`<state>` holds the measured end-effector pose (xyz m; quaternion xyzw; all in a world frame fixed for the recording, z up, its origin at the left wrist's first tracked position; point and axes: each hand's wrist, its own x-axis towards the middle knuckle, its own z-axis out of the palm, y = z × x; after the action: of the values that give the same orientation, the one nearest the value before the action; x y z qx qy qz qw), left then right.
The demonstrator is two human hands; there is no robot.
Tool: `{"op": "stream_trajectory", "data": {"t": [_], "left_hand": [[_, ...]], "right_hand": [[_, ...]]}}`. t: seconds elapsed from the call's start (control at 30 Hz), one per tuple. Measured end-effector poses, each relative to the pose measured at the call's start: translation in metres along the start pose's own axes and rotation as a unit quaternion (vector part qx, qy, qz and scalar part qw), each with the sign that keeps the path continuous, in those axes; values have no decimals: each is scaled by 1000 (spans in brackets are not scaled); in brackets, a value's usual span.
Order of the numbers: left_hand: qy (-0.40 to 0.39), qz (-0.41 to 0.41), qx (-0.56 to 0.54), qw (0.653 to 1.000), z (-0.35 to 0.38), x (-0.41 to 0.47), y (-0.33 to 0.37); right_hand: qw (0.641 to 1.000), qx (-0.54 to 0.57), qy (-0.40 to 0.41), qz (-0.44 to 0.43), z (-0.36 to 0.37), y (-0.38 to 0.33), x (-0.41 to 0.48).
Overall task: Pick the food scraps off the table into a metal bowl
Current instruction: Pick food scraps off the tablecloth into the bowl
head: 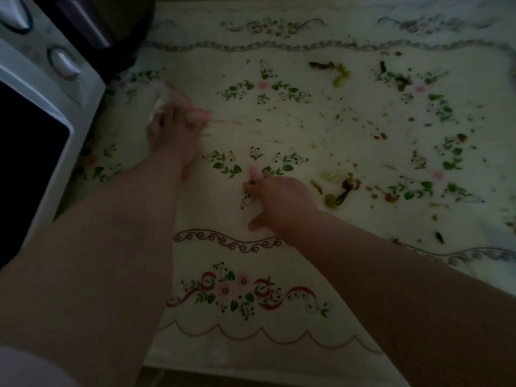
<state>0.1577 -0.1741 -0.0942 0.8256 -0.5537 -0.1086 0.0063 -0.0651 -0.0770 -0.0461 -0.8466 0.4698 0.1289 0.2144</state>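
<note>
Food scraps lie scattered over the right half of the flowered tablecloth [279, 129]: a green peel [341, 75] beside a dark strip [321, 65] at the back, and a brown and green clump [342, 189] right of my right hand. Small crumbs [379, 136] dot the area between. My left hand [170, 135] grips a blurred white and pink cloth [164, 100] against the table near the microwave. Resting on its fingertips at the table's middle is my right hand [279, 199], thumb spread apart and holding nothing I can see. No metal bowl is in view.
A white microwave [42, 88] fills the left edge, with a dark round pot [120, 29] behind it. Faint orange smears [231, 122] streak the cloth right of my left hand. The table's near edge [251, 367] runs along the bottom.
</note>
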Motion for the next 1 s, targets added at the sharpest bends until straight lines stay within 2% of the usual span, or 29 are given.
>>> {"op": "stream_trajectory", "data": {"t": [0.1, 0.2, 0.3, 0.4, 0.5, 0.73, 0.8, 0.9, 1.0], "left_hand": [[-4, 85, 32, 996, 10, 3, 32], [-29, 84, 25, 996, 12, -11, 53], [-16, 94, 36, 995, 9, -43, 45], [0, -22, 20, 1000, 6, -61, 11], [-9, -128, 4, 992, 2, -58, -33], [59, -153, -49, 985, -10, 1, -60], [78, -118, -35, 989, -14, 22, -60], [60, -26, -56, 996, -22, 39, -39], [41, 96, 16, 994, -15, 43, 9]], "right_hand": [[1000, -10, 7, 8, -3, -4, 0], [1000, -13, -1, 28, -8, -9, -1], [999, -26, -2, 46, -17, -20, -3], [995, -95, 14, 27, -27, -32, 2], [996, -84, 23, 18, -35, -38, 22], [999, -39, -12, 26, -18, -16, 57], [999, -29, 9, 9, -12, -9, 63], [999, -17, 27, -3, -9, -6, 65], [999, -14, 36, -12, -10, -6, 62]]}}
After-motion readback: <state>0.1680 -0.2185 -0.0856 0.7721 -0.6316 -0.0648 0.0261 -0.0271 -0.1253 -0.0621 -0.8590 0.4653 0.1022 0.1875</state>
